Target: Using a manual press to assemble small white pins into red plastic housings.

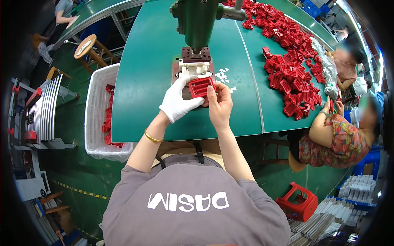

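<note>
Hands meeting over green table, just in front of green press. Left hand in white glove, fingers curled round left edge of red ribbed plastic part, thumb on top. Right hand bare, thumb pressed on part's right edge, fingers folded beneath; both closed on the same piece. Part held just above the table, tilted toward the camera, directly below the press's dark red die block and touching or nearly touching white fixture under it; cannot tell which. Gold bangle on left wrist.

Small white scraps scattered on the table just right of the fixture. Farther right, beyond a seam in the tabletop, long heap of red parts running up the table. White mesh basket standing off the table's left edge, lined with clear plastic, a few red parts inside. Round wooden stool behind the basket.

At right, 2 other people seated at the table; nearer one in floral top with hands among the red parts. Red plastic stool on the green floor near lower right.
</note>
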A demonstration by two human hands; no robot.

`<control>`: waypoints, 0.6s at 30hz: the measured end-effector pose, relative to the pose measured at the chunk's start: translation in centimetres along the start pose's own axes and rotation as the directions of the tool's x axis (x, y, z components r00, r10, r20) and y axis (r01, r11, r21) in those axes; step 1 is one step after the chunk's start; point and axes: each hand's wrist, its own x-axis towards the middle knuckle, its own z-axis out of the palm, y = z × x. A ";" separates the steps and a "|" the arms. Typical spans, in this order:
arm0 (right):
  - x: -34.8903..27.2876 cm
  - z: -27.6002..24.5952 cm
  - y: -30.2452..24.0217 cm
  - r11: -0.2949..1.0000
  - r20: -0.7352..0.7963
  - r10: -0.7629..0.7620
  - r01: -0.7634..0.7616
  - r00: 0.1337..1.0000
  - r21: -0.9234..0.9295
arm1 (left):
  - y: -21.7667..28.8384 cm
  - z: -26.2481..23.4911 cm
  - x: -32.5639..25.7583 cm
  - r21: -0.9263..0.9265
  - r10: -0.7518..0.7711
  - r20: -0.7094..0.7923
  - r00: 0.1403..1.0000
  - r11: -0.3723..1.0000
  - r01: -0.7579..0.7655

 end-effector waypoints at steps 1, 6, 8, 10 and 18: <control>0.1 0.0 0.0 1.000 0.007 -0.002 0.002 1.000 0.002 | 0.0 -0.5 0.5 -0.108 -0.074 0.062 0.995 0.991 0.080; 0.7 -0.5 0.6 1.000 0.046 0.001 -0.002 0.999 0.018 | 0.6 -3.9 2.9 0.101 0.017 -0.011 1.000 0.995 -0.015; 0.6 -0.9 0.6 0.998 0.037 0.032 -0.030 0.999 -0.047 | -0.1 -4.6 3.9 -0.018 0.021 -0.102 0.995 1.000 -0.023; 0.3 -1.4 0.7 0.995 0.019 0.054 -0.052 0.998 -0.083 | -0.7 -5.3 5.8 -0.083 0.014 -0.003 1.000 0.996 -0.014; -0.7 -3.5 2.3 0.991 0.087 0.063 -0.051 0.994 -0.126 | -3.3 -4.2 7.3 0.210 0.249 0.107 0.962 0.940 -0.267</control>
